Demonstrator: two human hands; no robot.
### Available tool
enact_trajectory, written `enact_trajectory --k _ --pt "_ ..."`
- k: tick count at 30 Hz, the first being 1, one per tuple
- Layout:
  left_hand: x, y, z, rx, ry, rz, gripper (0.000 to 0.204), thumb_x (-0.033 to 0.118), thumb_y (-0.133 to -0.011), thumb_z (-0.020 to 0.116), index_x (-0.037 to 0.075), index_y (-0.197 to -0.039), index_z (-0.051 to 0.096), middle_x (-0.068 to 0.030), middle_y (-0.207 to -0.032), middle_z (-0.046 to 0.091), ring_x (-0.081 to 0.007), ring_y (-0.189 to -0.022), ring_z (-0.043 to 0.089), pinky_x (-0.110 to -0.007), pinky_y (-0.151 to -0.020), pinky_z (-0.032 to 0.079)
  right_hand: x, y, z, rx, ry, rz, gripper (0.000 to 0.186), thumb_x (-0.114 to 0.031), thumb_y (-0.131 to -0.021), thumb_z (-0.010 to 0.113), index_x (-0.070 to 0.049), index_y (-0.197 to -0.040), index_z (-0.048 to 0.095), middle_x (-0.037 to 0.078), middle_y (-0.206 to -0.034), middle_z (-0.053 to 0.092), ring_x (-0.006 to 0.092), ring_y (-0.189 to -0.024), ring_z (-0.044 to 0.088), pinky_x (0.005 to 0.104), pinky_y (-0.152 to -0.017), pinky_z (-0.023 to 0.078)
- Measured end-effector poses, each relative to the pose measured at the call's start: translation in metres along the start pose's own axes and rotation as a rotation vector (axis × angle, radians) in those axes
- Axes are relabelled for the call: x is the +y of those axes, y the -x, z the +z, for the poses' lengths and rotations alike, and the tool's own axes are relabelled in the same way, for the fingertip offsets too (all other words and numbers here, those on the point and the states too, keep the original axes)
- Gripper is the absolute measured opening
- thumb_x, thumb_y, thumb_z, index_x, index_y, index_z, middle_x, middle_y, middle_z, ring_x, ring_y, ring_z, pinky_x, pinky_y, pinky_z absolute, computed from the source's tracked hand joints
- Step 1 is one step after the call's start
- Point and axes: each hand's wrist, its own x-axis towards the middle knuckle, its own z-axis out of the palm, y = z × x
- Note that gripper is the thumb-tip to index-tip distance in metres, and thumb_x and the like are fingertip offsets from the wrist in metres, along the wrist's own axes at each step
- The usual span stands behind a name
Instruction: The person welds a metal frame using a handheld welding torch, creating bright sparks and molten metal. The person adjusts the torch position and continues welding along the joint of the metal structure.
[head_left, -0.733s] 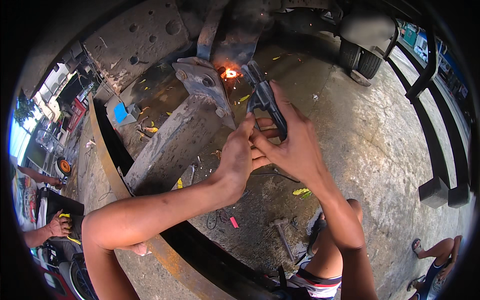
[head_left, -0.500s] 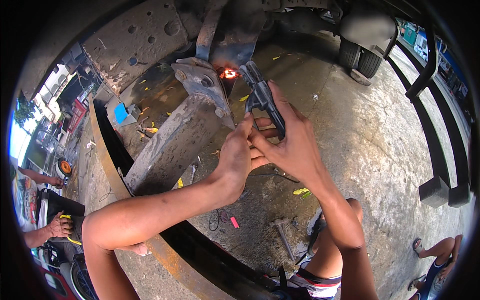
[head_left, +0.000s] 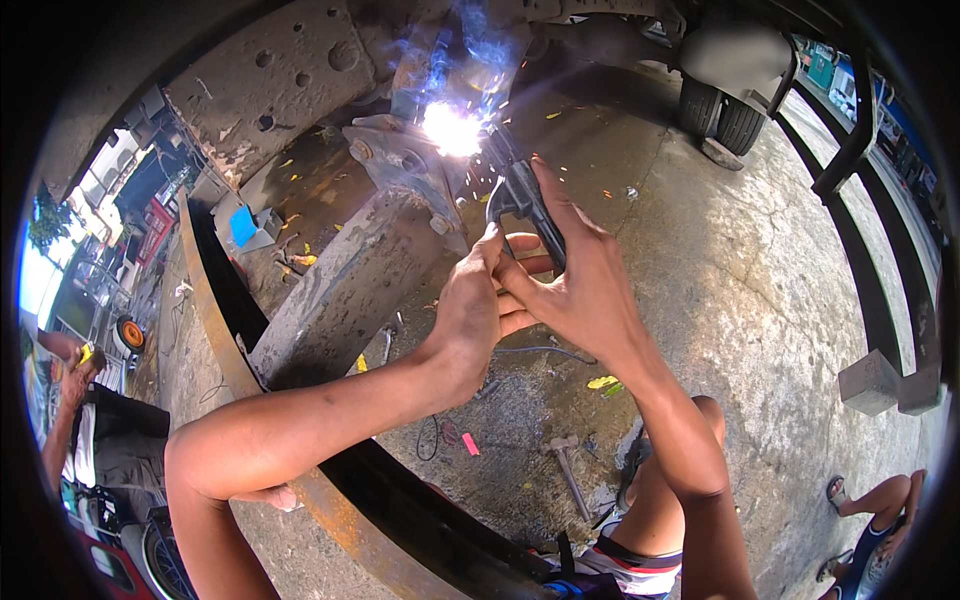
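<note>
Gripping black welding clamp (head_left: pixel 520 188) with right hand (head_left: pixel 580 280), fingers curled round handle; left hand (head_left: pixel 470 300) half-curled against right, its hold unclear; clamp tip just beside white arc (head_left: pixel 454 130) at bolted steel bracket (head_left: pixel 428 188); grey beam (head_left: pixel 340 275) on bracket's near side

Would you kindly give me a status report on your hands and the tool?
Right hand holding black electrode holder; left hand against right. Bright glare at steel bracket, hiding detail there.
</note>
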Motion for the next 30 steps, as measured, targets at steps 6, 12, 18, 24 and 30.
enact_trajectory --k 6,12,18,24,30 --pt "-0.004 -0.004 -0.004 -0.065 0.02 0.022 0.068 0.052 -0.119 0.024 -0.002 -0.148 0.053 -0.0187 -0.139 0.069 -0.0259 -0.123 0.071 -0.046 -0.115 0.052 -0.004 0.005 0.0 0.022 -0.089 0.056 0.091 -0.01 -0.09 0.084 0.003 -0.166 0.036 0.021 -0.128 0.074 0.0269 -0.106 0.08 0.0377 -0.084 0.069" --pt "-0.008 -0.007 -0.004 -0.062 0.022 0.009 0.065 0.051 -0.119 0.025 -0.001 -0.143 0.055 -0.0173 -0.133 0.071 -0.0247 -0.123 0.072 -0.044 -0.114 0.053 0.007 0.005 0.001 0.063 -0.004 -0.042 0.089 -0.008 -0.089 0.083 0.004 -0.165 0.038 0.021 -0.129 0.074 0.0274 -0.107 0.08 0.037 -0.085 0.069" --pt "-0.01 -0.008 -0.008 -0.044 0.011 -0.004 0.063 0.05 -0.119 0.025 -0.001 -0.143 0.055 -0.0151 -0.129 0.073 -0.024 -0.121 0.073 -0.043 -0.115 0.052 0.001 0.004 0.003 0.024 -0.136 0.044 0.088 -0.008 -0.089 0.082 0.003 -0.165 0.039 0.021 -0.131 0.073 0.0269 -0.108 0.08 0.0363 -0.085 0.069" --pt "-0.005 -0.002 -0.003 0.015 -0.021 -0.004 0.061 0.048 -0.119 0.027 0.0 -0.144 0.054 -0.0141 -0.126 0.074 -0.023 -0.119 0.073 -0.043 -0.114 0.053 0.0 0.003 0.003 0.009 -0.16 0.071 0.089 -0.013 -0.089 0.084 0.003 -0.165 0.04 0.022 -0.128 0.074 0.0266 -0.107 0.08 0.0366 -0.086 0.067" --pt "-0.006 -0.006 -0.007 -0.006 0.004 -0.029 0.06 0.048 -0.119 0.028 0.0 -0.143 0.054 -0.0147 -0.131 0.071 -0.0227 -0.121 0.072 -0.044 -0.114 0.052 0.002 0.002 0.003 0.011 -0.123 0.029 0.093 -0.021 -0.089 0.087 0.002 -0.166 0.04 0.022 -0.124 0.076 0.0281 -0.106 0.08 0.0375 -0.086 0.064"
